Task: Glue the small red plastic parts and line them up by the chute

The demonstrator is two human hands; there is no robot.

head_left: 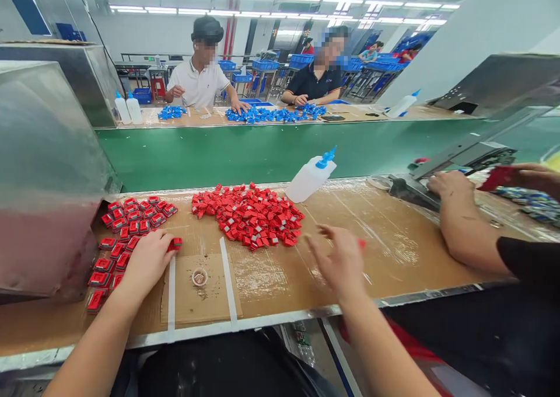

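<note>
My left hand (151, 258) reaches over rows of small red plastic cases (104, 264) at the left of the bench. Its fingertips pinch a red plastic piece (175, 244). To the right of a heap of loose red plastic parts (254, 216), some with pale grey faces, my right hand (339, 263) hovers above the bench, smeared by motion. Thumb and forefinger look apart, and a bit of red (361, 243) shows at the hand's far side; whether it is held I cannot tell. Between my hands, a small clear cup (199, 277) rests on a taped cardboard square (203, 309).
A white squeeze bottle (310, 178) leans behind the heap. Metal housings stand left (44, 181) and right (494, 84). At right, a co-worker's arm (464, 222) reaches over the bench. Across the green divider (240, 155), two people sit at blue parts (275, 114).
</note>
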